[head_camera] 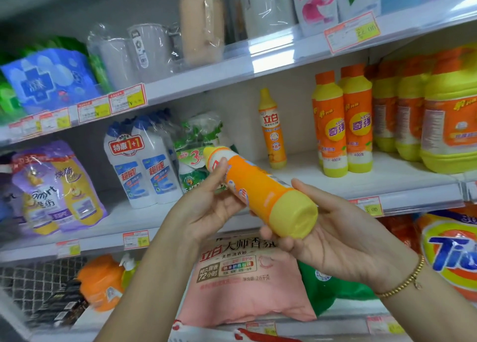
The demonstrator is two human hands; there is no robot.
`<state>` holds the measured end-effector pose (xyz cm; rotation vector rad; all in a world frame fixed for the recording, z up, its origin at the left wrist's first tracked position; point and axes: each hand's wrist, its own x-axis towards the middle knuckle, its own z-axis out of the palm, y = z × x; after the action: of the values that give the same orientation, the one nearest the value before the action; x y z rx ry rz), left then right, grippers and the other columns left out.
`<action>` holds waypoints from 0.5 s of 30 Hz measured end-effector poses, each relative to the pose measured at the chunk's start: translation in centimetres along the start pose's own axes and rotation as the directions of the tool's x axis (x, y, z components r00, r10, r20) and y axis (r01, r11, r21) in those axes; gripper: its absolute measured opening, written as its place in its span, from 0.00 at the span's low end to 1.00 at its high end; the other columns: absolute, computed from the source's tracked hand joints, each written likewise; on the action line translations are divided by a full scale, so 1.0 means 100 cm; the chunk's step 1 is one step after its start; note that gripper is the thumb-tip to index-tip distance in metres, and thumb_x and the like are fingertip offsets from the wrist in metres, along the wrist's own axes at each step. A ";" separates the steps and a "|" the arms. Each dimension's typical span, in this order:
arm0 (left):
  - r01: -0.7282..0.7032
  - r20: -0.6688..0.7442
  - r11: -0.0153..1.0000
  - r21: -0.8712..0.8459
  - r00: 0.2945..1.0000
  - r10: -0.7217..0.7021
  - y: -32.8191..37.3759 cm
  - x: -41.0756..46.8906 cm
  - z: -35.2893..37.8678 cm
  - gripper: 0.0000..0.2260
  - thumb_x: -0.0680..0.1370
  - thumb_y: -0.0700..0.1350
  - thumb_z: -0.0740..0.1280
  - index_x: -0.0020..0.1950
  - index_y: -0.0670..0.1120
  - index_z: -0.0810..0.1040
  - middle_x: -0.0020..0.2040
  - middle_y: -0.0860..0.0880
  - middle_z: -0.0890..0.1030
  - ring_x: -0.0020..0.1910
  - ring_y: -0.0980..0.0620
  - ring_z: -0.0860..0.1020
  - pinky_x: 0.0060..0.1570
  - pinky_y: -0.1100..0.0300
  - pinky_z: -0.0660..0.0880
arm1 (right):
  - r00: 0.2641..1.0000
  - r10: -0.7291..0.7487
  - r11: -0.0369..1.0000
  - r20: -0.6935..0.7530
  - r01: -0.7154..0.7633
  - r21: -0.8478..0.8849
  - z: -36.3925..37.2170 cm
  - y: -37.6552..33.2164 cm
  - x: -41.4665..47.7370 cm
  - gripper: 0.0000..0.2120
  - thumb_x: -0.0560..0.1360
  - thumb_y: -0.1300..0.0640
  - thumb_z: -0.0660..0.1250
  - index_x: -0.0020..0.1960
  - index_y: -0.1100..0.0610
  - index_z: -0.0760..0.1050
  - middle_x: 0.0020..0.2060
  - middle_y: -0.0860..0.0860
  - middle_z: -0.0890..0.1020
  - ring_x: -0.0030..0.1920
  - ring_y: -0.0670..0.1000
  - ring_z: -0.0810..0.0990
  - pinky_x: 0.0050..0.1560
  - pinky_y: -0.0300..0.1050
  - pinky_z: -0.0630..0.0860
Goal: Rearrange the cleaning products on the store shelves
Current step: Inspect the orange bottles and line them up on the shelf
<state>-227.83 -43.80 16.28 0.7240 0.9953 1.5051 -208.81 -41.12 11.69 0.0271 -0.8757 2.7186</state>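
White metal shelving (304, 172), mid tier, L to R: purple-yellow softener refill pouches (56, 189), white plastic bottles w/ blue caps (144, 166), slim orange-yellow plastic bottle (274, 132) upright, two wider orange-yellow plastic bottles (344, 125); lower tier: pink detergent-powder bag (242, 277), orange Tide bag (451, 254).

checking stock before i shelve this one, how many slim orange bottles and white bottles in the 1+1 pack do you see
slim orange bottles: 2, the held bottle in the left hand and right hand, the standing bottle on the middle shelf
white bottles in the 1+1 pack: 2
total: 4
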 end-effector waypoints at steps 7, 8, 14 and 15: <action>-0.216 0.127 0.970 0.107 0.971 0.202 -0.008 0.004 0.012 0.20 0.68 0.41 0.68 0.61 0.41 0.75 0.49 0.43 0.84 0.45 0.49 0.84 0.45 0.53 0.82 | 0.927 -0.248 0.940 -0.281 0.160 -0.301 -0.023 -0.012 -0.014 0.41 0.54 0.55 0.84 0.63 0.67 0.74 0.57 0.70 0.76 0.42 0.64 0.81 0.36 0.53 0.82; -0.238 0.129 0.963 0.123 0.966 0.223 -0.011 0.005 0.014 0.18 0.68 0.42 0.68 0.58 0.40 0.76 0.46 0.44 0.85 0.45 0.50 0.84 0.47 0.54 0.82 | 0.921 -0.265 0.935 -0.285 0.174 -0.308 -0.026 -0.015 -0.017 0.40 0.54 0.56 0.84 0.61 0.69 0.74 0.58 0.71 0.75 0.44 0.65 0.82 0.39 0.56 0.82; -0.356 0.036 0.892 0.280 0.932 0.361 -0.023 0.024 0.037 0.13 0.68 0.44 0.73 0.50 0.43 0.78 0.45 0.46 0.85 0.43 0.51 0.83 0.41 0.59 0.81 | 0.857 -0.444 0.710 -0.262 0.158 -0.686 -0.035 -0.022 -0.015 0.22 0.62 0.52 0.80 0.54 0.55 0.82 0.48 0.55 0.83 0.46 0.51 0.82 0.45 0.46 0.82; -0.378 0.013 0.875 0.301 0.920 0.393 -0.023 0.029 0.041 0.11 0.69 0.42 0.73 0.49 0.44 0.78 0.43 0.48 0.85 0.41 0.53 0.83 0.38 0.62 0.80 | 0.790 -0.539 0.570 -0.292 0.087 -0.817 -0.037 -0.023 -0.011 0.21 0.62 0.52 0.80 0.54 0.52 0.81 0.46 0.52 0.84 0.44 0.48 0.82 0.42 0.41 0.80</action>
<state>-223.74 -40.13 15.85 1.1623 1.1796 1.7391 -206.90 -37.48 9.87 -0.6307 -1.5777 1.6431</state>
